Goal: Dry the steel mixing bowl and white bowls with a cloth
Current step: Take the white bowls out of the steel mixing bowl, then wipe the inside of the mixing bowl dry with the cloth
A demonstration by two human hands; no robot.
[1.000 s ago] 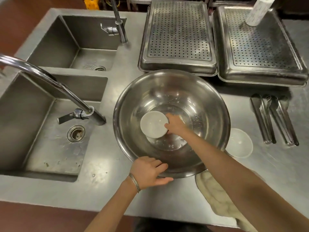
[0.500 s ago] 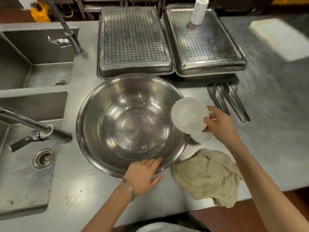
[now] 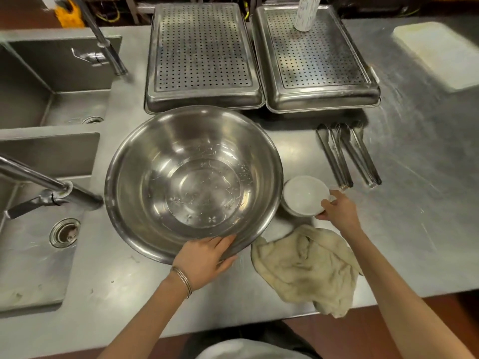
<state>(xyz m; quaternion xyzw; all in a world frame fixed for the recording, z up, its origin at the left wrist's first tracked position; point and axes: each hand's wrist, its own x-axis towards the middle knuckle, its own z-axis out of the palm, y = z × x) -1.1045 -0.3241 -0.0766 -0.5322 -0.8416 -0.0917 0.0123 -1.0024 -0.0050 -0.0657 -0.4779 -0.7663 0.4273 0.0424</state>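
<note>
Drying looks not yet begun: the cloth (image 3: pixel 305 268) lies alone on the bench (image 3: pixel 420 208), the left hand (image 3: pixel 204 257) rests flat on the wet steel mixing bowl (image 3: pixel 194 177), and the right hand (image 3: pixel 339 211) grips a white bowl (image 3: pixel 303 193) beside it.

The steel mixing bowl (image 3: pixel 160 151) stands upright on the steel counter (image 3: pixel 414 203), with water beads scattered over its bottom. The person's left hand (image 3: pixel 204 257) lies flat against its near outer wall, fingers straight, thin bangles on the wrist. Just to the right, the right hand (image 3: pixel 339 211) pinches the rim of a white bowl (image 3: pixel 303 195), thumb on top. That bowl sits over a second one (only a sliver of its edge shows). A crumpled cream cloth (image 3: pixel 305 268) lies below the right hand, one corner hanging over the counter's front edge. Behind stand the left perforated tray (image 3: pixel 202 47) and the right perforated tray (image 3: pixel 318 55), with a white cylinder (image 3: pixel 305 14) on the latter. Tongs (image 3: pixel 347 154) lie right of the big bowl.
</note>
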